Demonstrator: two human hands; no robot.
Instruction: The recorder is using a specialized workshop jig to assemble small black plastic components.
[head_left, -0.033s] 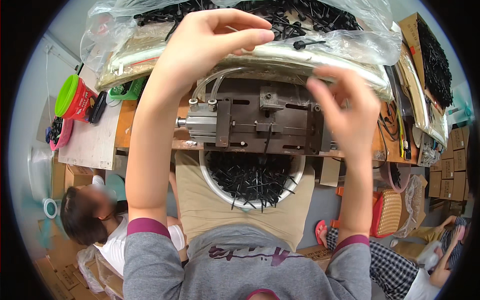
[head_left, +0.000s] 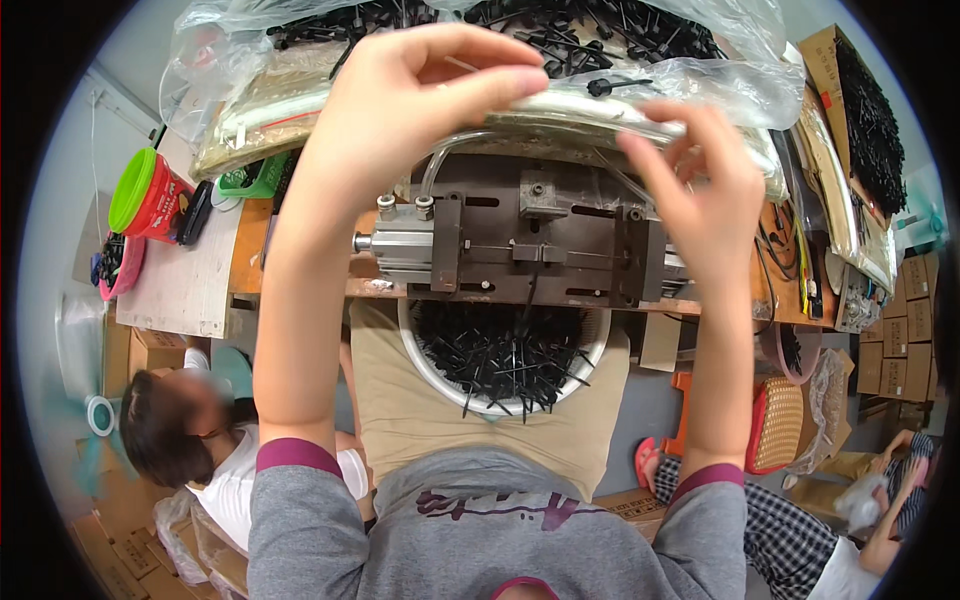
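Note:
My left hand (head_left: 430, 85) is raised over the front edge of the plastic-wrapped heap. Its thumb and forefinger come close together in a pinch; what they hold, if anything, I cannot make out. On the right, my right hand (head_left: 700, 175) hovers above the far end of the metal fixture (head_left: 590, 255), thumb and fingers apart, slightly blurred. This dark fixture carries an air cylinder (head_left: 402, 245) and a small central block (head_left: 541, 195). A thin black strip (head_left: 533, 275) hangs from its middle. Between my hands, one black part with a knobbed head (head_left: 600, 88) lies on clear plastic.
A white basket (head_left: 405, 345) of black strip-like parts rests on my lap under the table edge. More black parts (head_left: 680, 35) are heaped at the back. A red bucket (head_left: 160, 200) stands left; a carton (head_left: 822, 60) stands right. People sit on both sides.
My right hand has risen slightly, with its fingers spread further from the thumb. My left hand has dropped a little toward the fixture.

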